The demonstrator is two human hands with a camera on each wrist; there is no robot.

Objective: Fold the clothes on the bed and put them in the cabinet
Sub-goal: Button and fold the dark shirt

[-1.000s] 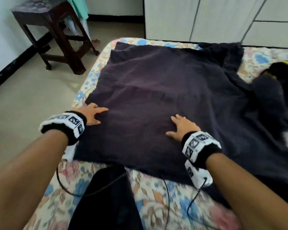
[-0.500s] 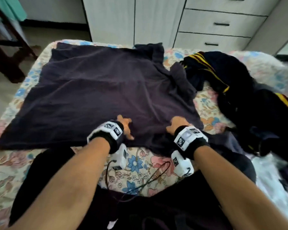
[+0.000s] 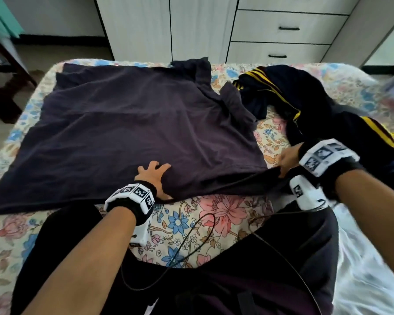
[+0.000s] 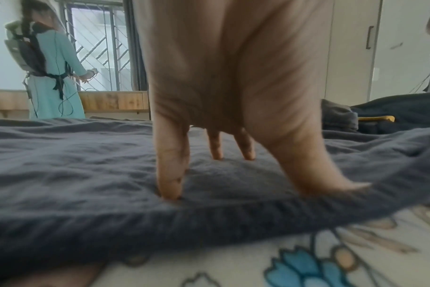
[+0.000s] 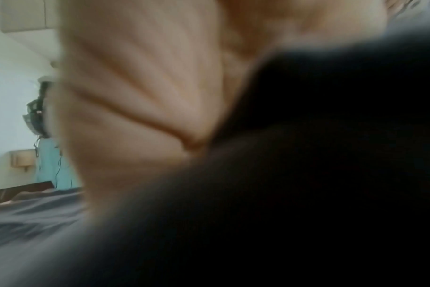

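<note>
A dark purple shirt (image 3: 127, 133) lies spread flat across the floral bed (image 3: 214, 214). My left hand (image 3: 154, 172) presses on the shirt's near hem with spread, straight fingers (image 4: 171, 174); the same shirt (image 4: 86, 165) fills the left wrist view. My right hand (image 3: 287, 159) grips the shirt's near right corner and pulls it out to the right, off the bed surface. The right wrist view is blurred: palm (image 5: 140, 97) and dark cloth (image 5: 307, 155) only. The white cabinet (image 3: 191, 26) with drawers stands past the bed's far edge.
A black garment with yellow stripes (image 3: 316, 110) lies heaped at the bed's right. A dark wooden stool (image 3: 0, 87) stands on the floor at left. Cables (image 3: 191, 246) trail over the sheet near me. Another person in a teal dress (image 4: 54, 77) stands by a window.
Both hands shifted right along the near hem. The right hand moved from lying on the shirt to gripping its right corner and pulling it outward. My head turned right.
</note>
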